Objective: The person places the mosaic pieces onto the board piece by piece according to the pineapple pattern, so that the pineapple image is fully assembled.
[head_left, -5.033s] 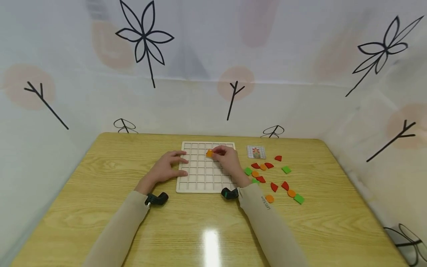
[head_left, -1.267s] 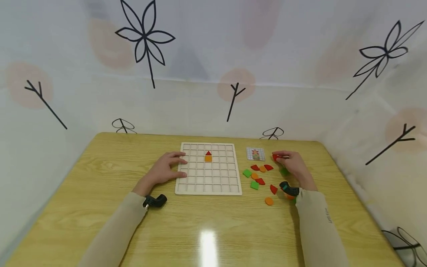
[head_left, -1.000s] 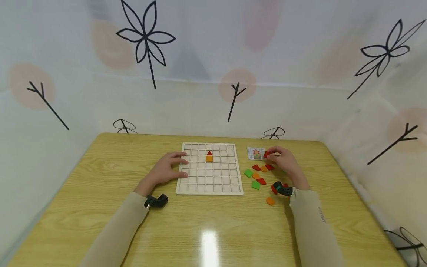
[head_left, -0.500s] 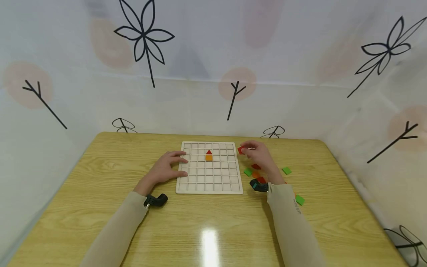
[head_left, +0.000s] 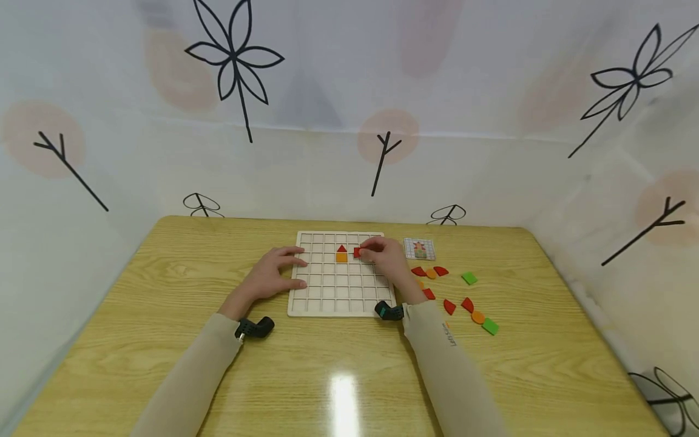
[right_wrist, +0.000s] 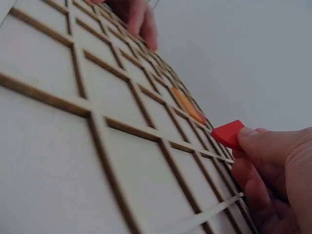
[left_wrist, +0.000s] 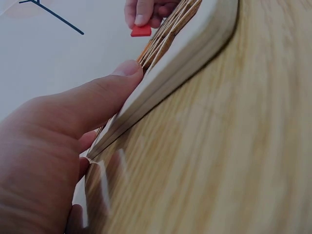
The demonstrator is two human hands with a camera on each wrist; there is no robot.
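Note:
My right hand (head_left: 389, 260) pinches a red quarter-circle tile (right_wrist: 227, 133) between thumb and fingers, just above the upper right part of a pale wooden grid board (head_left: 322, 296). On the board, an orange square tile (head_left: 341, 258) lies in a cell with a red triangle tile (head_left: 341, 249) directly behind it. The left hand (head_left: 267, 273) rests at the board's left edge, fingers spread and touching the rim. In the left wrist view its thumb (left_wrist: 109, 90) lies along that edge, and the red tile (left_wrist: 141, 31) shows beyond.
Right of the board lies a small pattern card (head_left: 419, 249). Several loose tiles are scattered nearby, including a green square (head_left: 469, 278), a red quarter-circle (head_left: 449, 306) and an orange circle (head_left: 477, 317). The right forearm covers part of them. A patterned cloth (head_left: 306, 170) stands behind the table.
The orange square was set down behind the left-hand side's reach on the board. My right hand then took a red quarter-circle from the right and carried it left over the board. The left hand stayed.

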